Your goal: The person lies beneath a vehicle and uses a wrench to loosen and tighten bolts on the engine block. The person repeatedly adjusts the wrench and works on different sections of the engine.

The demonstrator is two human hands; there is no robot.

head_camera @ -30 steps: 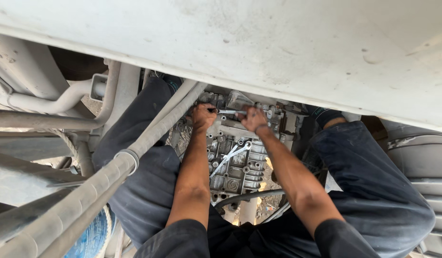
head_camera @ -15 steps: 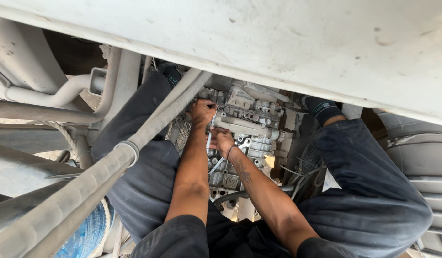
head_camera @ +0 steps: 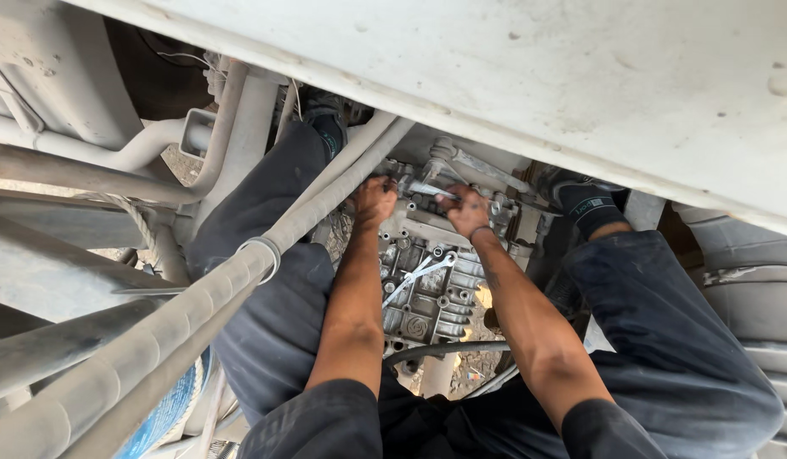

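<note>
I lie under a vehicle facing a grey metal valve body (head_camera: 427, 297) full of bolts and channels. At its upper left edge my left hand (head_camera: 375, 201) is curled on the casting. Close beside it, my right hand (head_camera: 466, 211) grips a slim silver wrench (head_camera: 427, 189) that points left toward the left hand. Two more silver wrenches (head_camera: 419, 274) rest crossed on the face of the valve body, below both hands. Both forearms are bare below dark sleeves.
A long pale exhaust pipe with a clamp (head_camera: 259, 255) runs diagonally along my left arm. The white body panel (head_camera: 580, 76) hangs over the top. My dark-trousered legs (head_camera: 665, 340) flank the unit, and a black hose (head_camera: 448, 348) crosses below it.
My right hand dropped to the middle of the valve body half a second ago and is now back up at its top edge with the wrench. The left hand stayed put.
</note>
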